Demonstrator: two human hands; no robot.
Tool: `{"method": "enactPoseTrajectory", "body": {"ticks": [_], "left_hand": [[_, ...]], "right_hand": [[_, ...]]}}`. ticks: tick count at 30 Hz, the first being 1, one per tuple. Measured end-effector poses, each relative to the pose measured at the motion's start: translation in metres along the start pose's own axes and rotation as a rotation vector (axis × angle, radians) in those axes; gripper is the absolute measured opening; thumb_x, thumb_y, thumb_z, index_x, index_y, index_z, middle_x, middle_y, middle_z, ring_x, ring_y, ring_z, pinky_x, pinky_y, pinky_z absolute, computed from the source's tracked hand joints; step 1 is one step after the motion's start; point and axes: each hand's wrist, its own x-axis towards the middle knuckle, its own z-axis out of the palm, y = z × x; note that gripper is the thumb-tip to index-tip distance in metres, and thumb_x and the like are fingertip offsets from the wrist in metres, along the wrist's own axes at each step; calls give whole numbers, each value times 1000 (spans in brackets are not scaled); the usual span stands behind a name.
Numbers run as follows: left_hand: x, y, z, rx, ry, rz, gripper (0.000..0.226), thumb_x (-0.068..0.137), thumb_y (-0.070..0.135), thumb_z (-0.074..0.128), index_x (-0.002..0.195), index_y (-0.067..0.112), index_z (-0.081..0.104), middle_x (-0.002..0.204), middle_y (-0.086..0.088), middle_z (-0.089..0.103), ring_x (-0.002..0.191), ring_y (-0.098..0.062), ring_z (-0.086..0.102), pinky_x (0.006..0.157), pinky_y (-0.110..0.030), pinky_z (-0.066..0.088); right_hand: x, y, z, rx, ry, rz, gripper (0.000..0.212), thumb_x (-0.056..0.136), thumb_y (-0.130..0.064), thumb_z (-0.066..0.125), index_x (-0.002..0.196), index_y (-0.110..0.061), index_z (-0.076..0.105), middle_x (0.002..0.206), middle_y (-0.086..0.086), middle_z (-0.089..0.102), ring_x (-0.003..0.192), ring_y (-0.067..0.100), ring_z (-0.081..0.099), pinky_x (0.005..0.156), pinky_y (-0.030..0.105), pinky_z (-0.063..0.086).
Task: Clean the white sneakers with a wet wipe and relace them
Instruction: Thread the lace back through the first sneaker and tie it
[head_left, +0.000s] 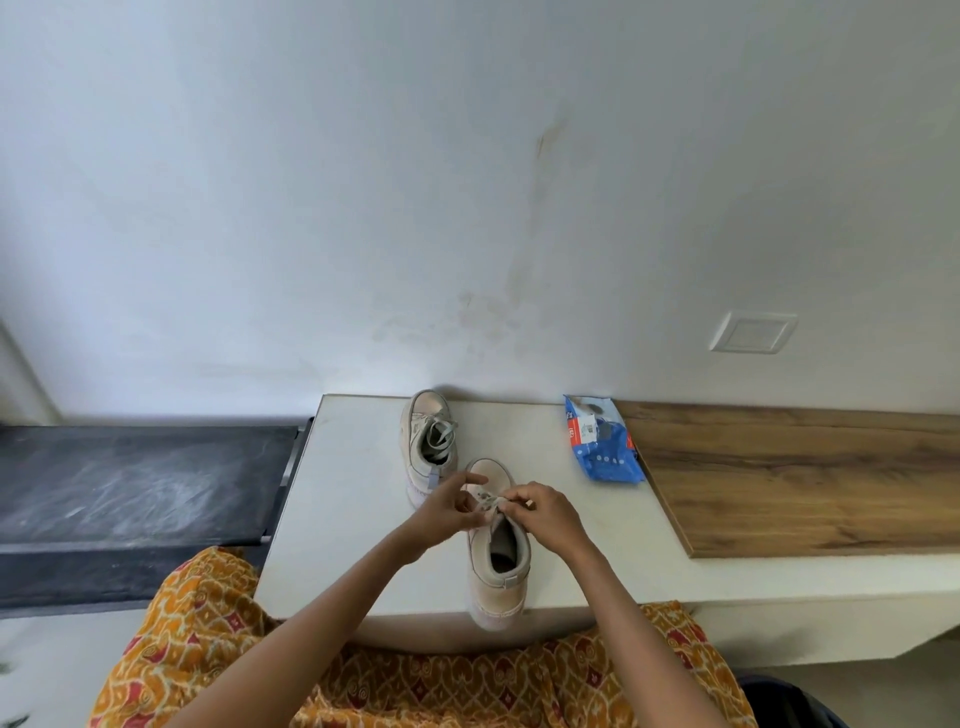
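While the near sneaker (497, 545) stands on the white tabletop (337, 519) with its toe pointing away from the person and its heel at the front edge, both hands work at its eyelet area. The left hand (447, 506) sits on the left side of the tongue, its fingers (470, 480) curled inward and pinching what looks like the lace (488, 500) (the exact contact is too small to confirm). The right hand (545, 514) sits on the right side of the tongue, its fingers bent and gripping the same lace at the upper eyelets.

The far sneaker (428, 431) stands behind and to the left of the near one, close to the wall (467, 182), toe also pointing away. A loose grey lace (440, 434) lies across its opening.

A blue wet wipe packet (602, 441) lies flat on the tabletop to the right of both sneakers, apart from them, and just beside the wooden board (805, 478) that covers the right portion of the surface.

A dark bench (130, 493) runs to the left of the tabletop. An orange patterned garment (441, 686) covers the person's lap below the front edge. A white switch plate (753, 332) is mounted on the wall above the board.
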Motion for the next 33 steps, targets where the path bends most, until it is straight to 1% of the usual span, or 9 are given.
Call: {"method": "enactPoseTrajectory", "body": {"ticks": [5, 8, 11, 15, 17, 20, 24, 27, 33], "left_hand": [[10, -2, -4, 571, 243, 243, 28, 86, 10, 62, 113, 15, 55, 86, 0, 59, 79, -15, 56, 70, -24, 41], [13, -1, 3, 767, 271, 323, 34, 86, 9, 58, 120, 10, 52, 98, -8, 65, 87, -23, 61, 67, -28, 42], [17, -2, -1, 680, 192, 201, 42, 85, 12, 59, 126, 14, 48, 101, -6, 60, 89, -20, 58, 76, -31, 49], [12, 9, -13, 110, 190, 64, 40, 88, 1, 49, 124, 17, 57, 113, -3, 46, 100, -9, 48, 79, -10, 42], [14, 17, -15, 43, 216, 70, 29, 95, 10, 45, 116, 15, 64, 117, 0, 54, 108, -11, 52, 88, -17, 41], [28, 23, -14, 317, 155, 85, 29, 97, 27, 49, 107, 9, 69, 108, -5, 68, 102, -16, 61, 92, -31, 47], [48, 27, -15, 682, -131, 37, 22, 89, 16, 60, 108, 11, 69, 106, -6, 70, 98, -19, 64, 86, -30, 48], [51, 31, -22, 715, -248, 23, 21, 88, 9, 59, 107, 6, 69, 104, -11, 70, 89, -15, 62, 83, -25, 47], [47, 19, -15, 667, -17, 77, 15, 83, 17, 68, 90, 5, 74, 87, -10, 73, 74, -9, 60, 70, -22, 47]], "right_hand": [[-5, -3, 3, -14, 36, 25, 21, 89, -38, 59, 105, -30, 69, 103, -9, 64, 90, 8, 58, 73, 22, 45], [-7, -4, 4, 1, 61, 16, 22, 89, -36, 59, 109, -30, 68, 98, -11, 62, 86, 6, 56, 68, 19, 41], [-8, -3, 7, 49, 73, 11, 22, 89, -33, 60, 108, -29, 69, 100, -12, 64, 88, 6, 58, 70, 19, 43], [-7, 0, 9, 94, 77, -11, 20, 88, -28, 62, 107, -27, 70, 106, -10, 68, 92, 7, 61, 74, 17, 46], [-6, 1, 9, 115, 68, -32, 21, 89, -24, 62, 108, -26, 70, 108, -9, 69, 96, 7, 62, 80, 21, 49], [-6, 1, 9, 112, 60, -42, 21, 89, -21, 62, 106, -28, 71, 108, -10, 69, 96, 7, 62, 84, 24, 51], [-7, 0, 9, 113, 71, -36, 20, 88, -23, 62, 104, -29, 71, 107, -10, 70, 95, 9, 64, 84, 29, 52], [-8, 0, 9, 110, 80, -37, 19, 87, -24, 62, 103, -30, 71, 105, -10, 70, 93, 9, 64, 83, 29, 52], [-9, -2, 8, 112, 83, -43, 20, 88, -24, 62, 105, -30, 71, 106, -10, 70, 94, 7, 63, 81, 23, 50]]}}
